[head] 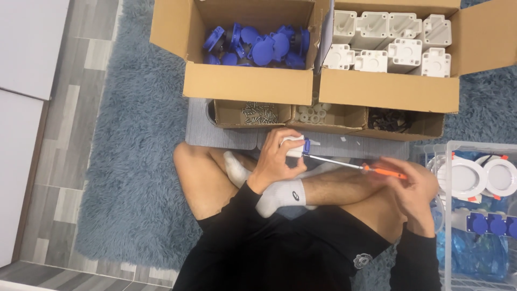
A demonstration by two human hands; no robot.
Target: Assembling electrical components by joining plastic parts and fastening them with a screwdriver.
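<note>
My left hand (pixel 277 159) is wrapped around a small white plastic housing with a blue part (pixel 299 146), held above my crossed legs. My right hand (pixel 412 186) grips the orange handle of a screwdriver (pixel 383 172). The screwdriver's metal shaft (pixel 334 161) runs left, and its tip meets the blue part of the housing. I sit cross-legged in white socks on a blue shaggy rug.
A cardboard box of blue caps (pixel 253 46) and another of white housings (pixel 390 43) stand ahead. Below them sit small trays of screws (pixel 258 113), white rings (pixel 312 113) and black parts (pixel 390 119). A clear bin (pixel 474 183) at right holds finished white and blue pieces.
</note>
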